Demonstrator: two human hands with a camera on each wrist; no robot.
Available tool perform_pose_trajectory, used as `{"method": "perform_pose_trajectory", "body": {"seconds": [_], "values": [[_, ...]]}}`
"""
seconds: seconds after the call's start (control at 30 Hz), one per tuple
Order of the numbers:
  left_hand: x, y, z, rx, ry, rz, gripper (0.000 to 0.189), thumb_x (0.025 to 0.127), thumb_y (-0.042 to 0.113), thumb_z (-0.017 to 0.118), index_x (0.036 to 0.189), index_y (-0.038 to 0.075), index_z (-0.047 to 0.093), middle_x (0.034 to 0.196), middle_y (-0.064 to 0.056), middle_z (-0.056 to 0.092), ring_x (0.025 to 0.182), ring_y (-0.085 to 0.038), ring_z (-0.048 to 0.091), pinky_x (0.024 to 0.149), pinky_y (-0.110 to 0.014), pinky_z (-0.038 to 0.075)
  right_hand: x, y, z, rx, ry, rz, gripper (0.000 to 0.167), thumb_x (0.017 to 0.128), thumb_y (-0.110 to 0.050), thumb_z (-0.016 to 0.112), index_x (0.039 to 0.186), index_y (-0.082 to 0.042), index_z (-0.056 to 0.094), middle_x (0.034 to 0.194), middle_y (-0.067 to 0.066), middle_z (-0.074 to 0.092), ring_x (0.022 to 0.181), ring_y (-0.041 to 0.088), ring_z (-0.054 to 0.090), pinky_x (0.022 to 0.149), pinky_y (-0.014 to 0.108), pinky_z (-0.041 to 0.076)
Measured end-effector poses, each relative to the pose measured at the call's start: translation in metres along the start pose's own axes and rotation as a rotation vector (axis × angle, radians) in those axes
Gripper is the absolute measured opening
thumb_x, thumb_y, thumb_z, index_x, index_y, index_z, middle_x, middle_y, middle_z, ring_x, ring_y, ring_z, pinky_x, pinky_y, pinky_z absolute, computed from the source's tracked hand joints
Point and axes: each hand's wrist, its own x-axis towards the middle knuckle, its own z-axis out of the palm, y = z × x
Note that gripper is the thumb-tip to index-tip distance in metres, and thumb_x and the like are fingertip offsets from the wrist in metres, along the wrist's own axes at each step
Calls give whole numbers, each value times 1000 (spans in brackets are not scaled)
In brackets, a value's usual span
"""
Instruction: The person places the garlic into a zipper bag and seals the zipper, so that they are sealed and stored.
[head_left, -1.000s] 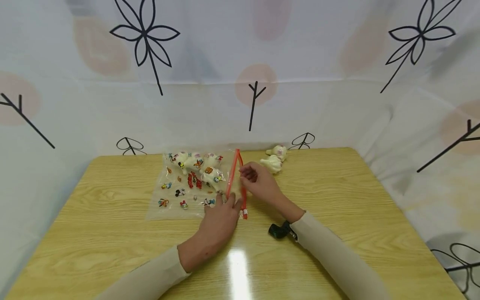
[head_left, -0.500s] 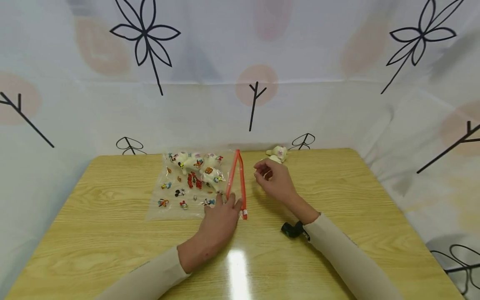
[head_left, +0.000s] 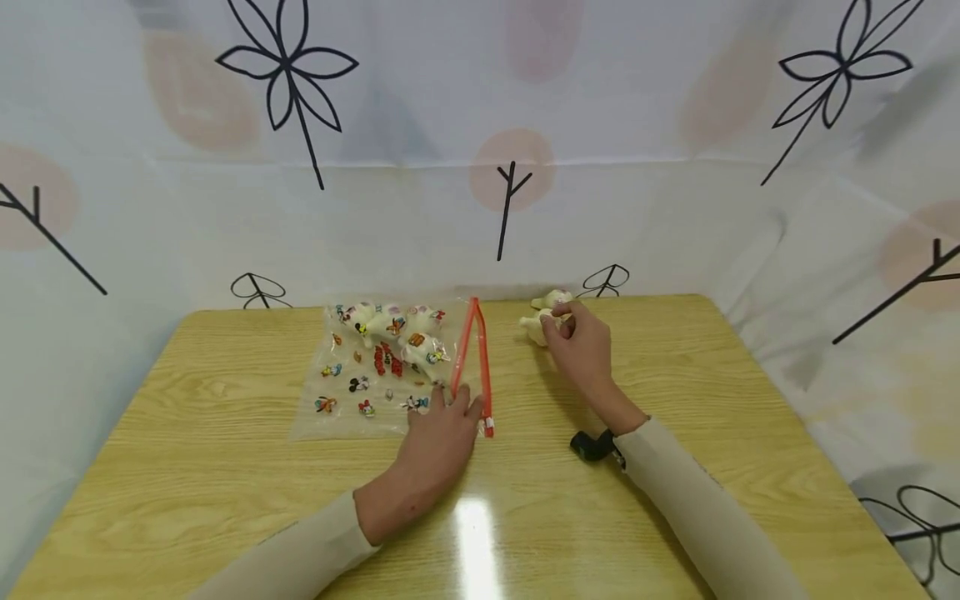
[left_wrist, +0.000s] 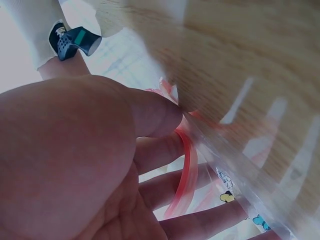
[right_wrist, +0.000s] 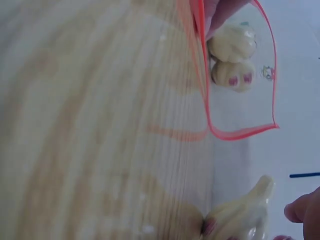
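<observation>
A clear zip bag (head_left: 341, 425) with cartoon prints and a red zip edge lies on the table, garlic bulbs (head_left: 367, 321) inside it. My left hand (head_left: 438, 442) lies at the near corner of its mouth; in the left wrist view the thumb and fingers (left_wrist: 200, 222) pinch the film and red strip. In the right wrist view the mouth (right_wrist: 240, 134) gapes. My right hand (head_left: 583, 346) reaches over a loose garlic bulb (head_left: 534, 328), fingers bent around its top. A gap shows between a fingertip (right_wrist: 295, 210) and this bulb (right_wrist: 245, 217) in the right wrist view.
Another garlic bulb (head_left: 551, 298) lies just behind, at the table's (head_left: 675, 375) back edge. A printed cloth (head_left: 420, 217) hangs behind and at the sides. A black wrist camera (head_left: 592, 447) juts from the right sleeve, above the table.
My right hand has moved right, away from the bag's mouth, to the nearer loose garlic bulb. My left hand and the bag have stayed in place.
</observation>
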Motion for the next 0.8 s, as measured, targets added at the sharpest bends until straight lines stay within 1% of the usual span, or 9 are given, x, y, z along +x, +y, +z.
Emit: {"method": "perform_pose_trajectory", "body": {"seconds": [0.13, 0.23, 0.37, 0.5, 0.6, 0.73, 0.8], "values": [[1, 1, -1, -2, -5, 0, 41, 111, 9, 52, 150, 15, 61, 151, -15, 57, 135, -49, 56, 77, -65, 63, 4, 2, 0, -25, 10, 101, 34, 101, -31, 74, 111, 1, 68, 74, 11, 60, 60, 24, 52, 61, 38, 43], [1, 1, -2, -1, -1, -4, 40, 110, 8, 53, 149, 14, 62, 150, -15, 58, 135, -49, 56, 77, -65, 63, 8, 2, 3, -67, 0, 153, 41, 99, -39, 75, 110, 0, 67, 79, 13, 64, 66, 28, 57, 60, 39, 43], [1, 1, -2, -9, 7, -3, 40, 110, 8, 53, 149, 14, 62, 150, -15, 58, 135, -50, 56, 76, -65, 63, 11, 2, 8, -123, -5, 170, 44, 97, -43, 75, 104, -1, 67, 85, 14, 68, 73, 30, 63, 61, 39, 45], [2, 1, 0, -3, 4, -3, 41, 110, 9, 53, 150, 14, 62, 150, -15, 57, 135, -50, 55, 77, -65, 63, 12, 2, 9, -131, -7, 173, 42, 96, -42, 78, 101, -2, 66, 84, 14, 68, 72, 31, 62, 60, 39, 44], [2, 2, 0, 6, 1, -5, 41, 110, 10, 53, 150, 15, 61, 151, -15, 57, 136, -50, 55, 77, -65, 62, 12, 1, 8, -122, -24, 198, 43, 94, -41, 80, 104, -2, 65, 82, 13, 67, 69, 29, 60, 59, 37, 43], [1, 2, 0, 12, 4, 0, 41, 110, 11, 54, 150, 15, 62, 151, -15, 58, 135, -49, 56, 77, -64, 63, 10, 0, 7, -111, -75, 246, 45, 93, -40, 81, 112, -3, 64, 82, 11, 65, 67, 25, 58, 57, 35, 43], [1, 2, -1, 13, 6, -1, 41, 110, 11, 54, 150, 15, 62, 151, -15, 58, 135, -49, 56, 77, -64, 63, 9, 1, 6, -107, -95, 248, 47, 93, -41, 80, 116, -3, 64, 82, 11, 65, 67, 25, 58, 57, 35, 43]]}}
